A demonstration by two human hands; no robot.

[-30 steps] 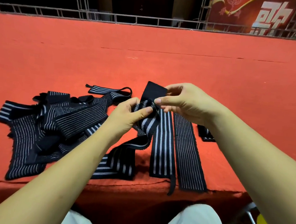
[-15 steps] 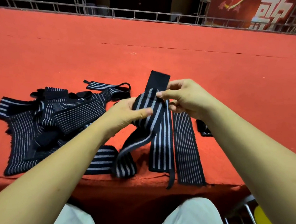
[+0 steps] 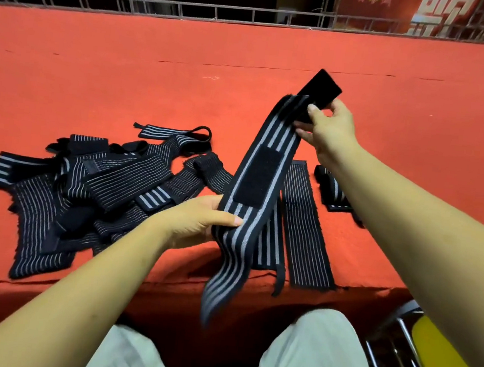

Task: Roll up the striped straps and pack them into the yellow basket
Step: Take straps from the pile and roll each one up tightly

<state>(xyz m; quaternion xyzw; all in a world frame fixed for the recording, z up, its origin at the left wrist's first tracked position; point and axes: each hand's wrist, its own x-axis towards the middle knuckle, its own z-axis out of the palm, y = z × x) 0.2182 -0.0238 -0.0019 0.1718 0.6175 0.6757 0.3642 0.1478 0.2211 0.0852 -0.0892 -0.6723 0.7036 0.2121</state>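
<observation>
A long black strap with grey stripes (image 3: pixel 262 167) is stretched in the air between my hands. My right hand (image 3: pixel 329 126) pinches its upper end, just below a plain black tab. My left hand (image 3: pixel 201 218) grips it lower down, under a black rectangular patch. The strap's free tail hangs past the stage edge toward my lap. A tangled pile of striped straps (image 3: pixel 84 193) lies to the left. Two flat straps (image 3: pixel 302 219) lie side by side behind the held one. A yellow object, perhaps the basket (image 3: pixel 448 366), shows at the bottom right.
Everything lies on a red carpeted stage (image 3: pixel 247 64) whose front edge runs just above my knees. A small rolled strap (image 3: pixel 334 193) sits by my right forearm. Metal chair tubes (image 3: pixel 396 349) stand beside the yellow object. A metal truss rail (image 3: pixel 193 9) borders the far side.
The strap was bunched between my hands over the carpet; now it is pulled out long. My right hand moved up and right, my left hand slid down along it.
</observation>
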